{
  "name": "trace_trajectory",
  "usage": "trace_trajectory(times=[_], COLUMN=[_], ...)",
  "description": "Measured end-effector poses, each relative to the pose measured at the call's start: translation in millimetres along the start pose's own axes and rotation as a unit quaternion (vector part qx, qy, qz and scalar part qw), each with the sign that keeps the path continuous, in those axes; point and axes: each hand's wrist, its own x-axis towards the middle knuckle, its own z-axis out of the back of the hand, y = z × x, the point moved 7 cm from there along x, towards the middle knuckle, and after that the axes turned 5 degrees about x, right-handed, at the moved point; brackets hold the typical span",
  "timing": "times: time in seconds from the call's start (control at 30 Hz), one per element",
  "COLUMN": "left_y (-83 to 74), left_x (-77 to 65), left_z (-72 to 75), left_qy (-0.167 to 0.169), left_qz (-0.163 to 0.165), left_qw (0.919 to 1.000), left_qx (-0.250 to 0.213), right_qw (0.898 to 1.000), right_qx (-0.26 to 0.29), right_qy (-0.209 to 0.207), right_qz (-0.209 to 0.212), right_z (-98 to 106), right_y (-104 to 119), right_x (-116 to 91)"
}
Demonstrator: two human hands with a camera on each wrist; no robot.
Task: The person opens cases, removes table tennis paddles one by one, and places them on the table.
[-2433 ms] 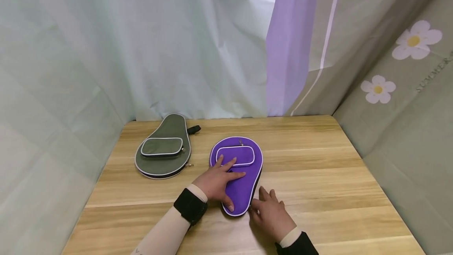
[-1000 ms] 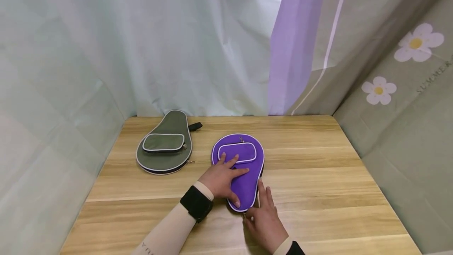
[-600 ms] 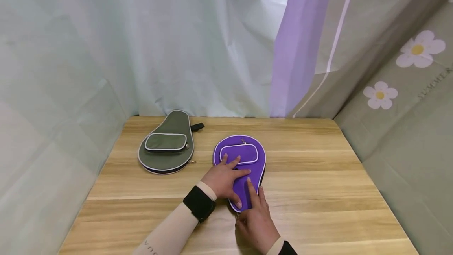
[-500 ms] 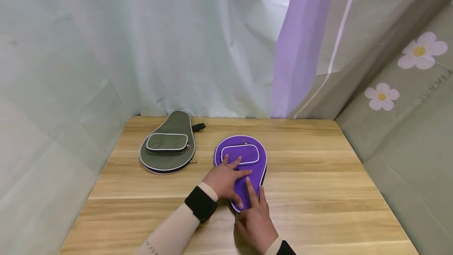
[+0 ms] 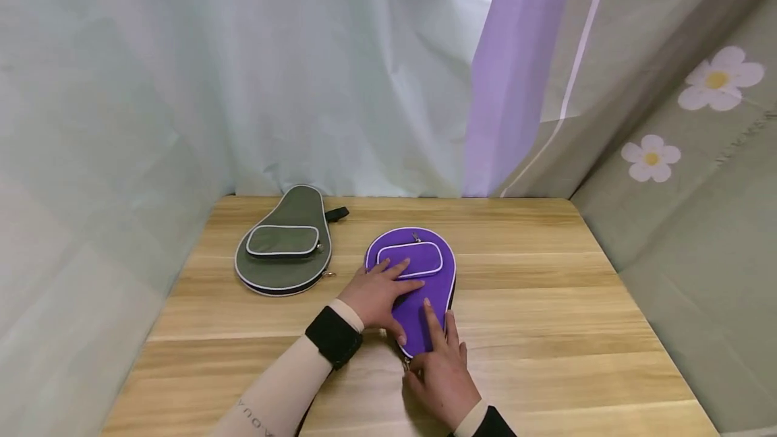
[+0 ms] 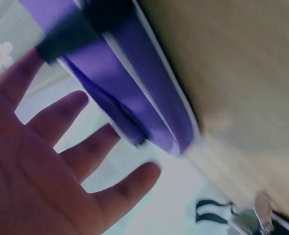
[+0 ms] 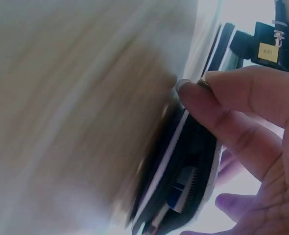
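A purple table tennis bat case [image 5: 434, 288] with white piping lies on the wooden table, its narrow end toward me. My left hand [image 5: 373, 295] rests spread over its left side, fingertips at the front pocket [image 5: 419, 261]. A black strap [image 6: 76, 36] meets one fingertip in the left wrist view. At the narrow end, my right hand [image 5: 446, 383] pinches the zipper pull [image 7: 204, 84] between thumb and index finger, other fingers extended along the case. In the right wrist view the side zipper gapes, showing a blue-and-white piece [image 7: 180, 193] inside.
An olive-green case [image 5: 297, 278] of the same shape lies at the back left, narrow end away from me, with a black loop [image 5: 336, 214]. Curtains [image 5: 352, 86] enclose the wooden table [image 5: 546, 302] at the back and sides.
My right hand has gone from the case's right edge round to its narrow end with the zipper pull. My left hand has lately shifted slightly left on the case.
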Motion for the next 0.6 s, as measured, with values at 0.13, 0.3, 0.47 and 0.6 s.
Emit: trace_trajectory(times=[0.13, 0.3, 0.47, 0.6], left_y=[11.7, 9.4, 3.3, -0.7], left_x=[2.3, 8.1, 9.4, 8.2], left_z=[0.3, -5.0, -4.7, -3.1], left_qy=[0.007, -0.003, -0.026, -0.031], left_qz=[0.009, 0.008, 0.020, 0.020], left_qw=[0.9999, 0.9997, 0.9985, 0.9981], left_qx=[0.005, 0.021, 0.045, 0.049], right_qw=[1.000, 0.999, 0.998, 0.997], right_qx=[-0.002, -0.017, -0.033, -0.031], right_qy=[-0.007, -0.029, -0.059, -0.067], right_qz=[-0.023, -0.031, -0.010, -0.009], right_z=[5.2, 11.9, 15.3, 13.9], right_y=[-7.0, -14.1, -14.1, -14.1], right_x=[-5.4, -8.6, -9.6, -9.1])
